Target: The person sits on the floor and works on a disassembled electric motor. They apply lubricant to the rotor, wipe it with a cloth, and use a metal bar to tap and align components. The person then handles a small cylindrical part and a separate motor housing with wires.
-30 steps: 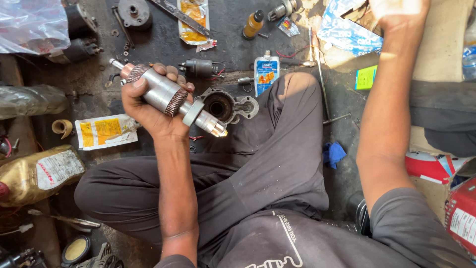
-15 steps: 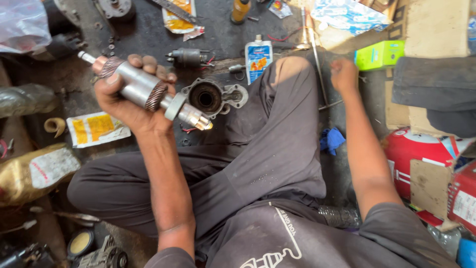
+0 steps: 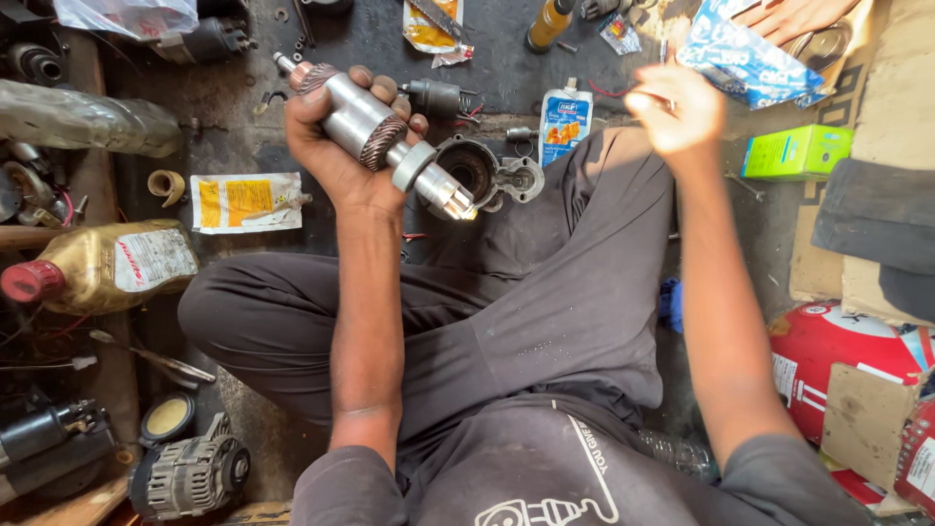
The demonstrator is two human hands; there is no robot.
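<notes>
1. Our left hand (image 3: 336, 161) wraps its fingers tight round the starter armature (image 3: 375, 131), held tilted just above the grey housing (image 3: 482, 175) on the floor.
2. Our right hand (image 3: 677, 112) hangs right of the housing, fingers pressed together, seemingly pinching a thin wire (image 3: 609, 94); blur hides the detail.
3. To do this well, we judge: keep the armature steady, the geared end clear of the housing rim.
4. Versus half a second ago: the right hand has risen from the cloth beside the knee; the armature barely shifts.
</notes>
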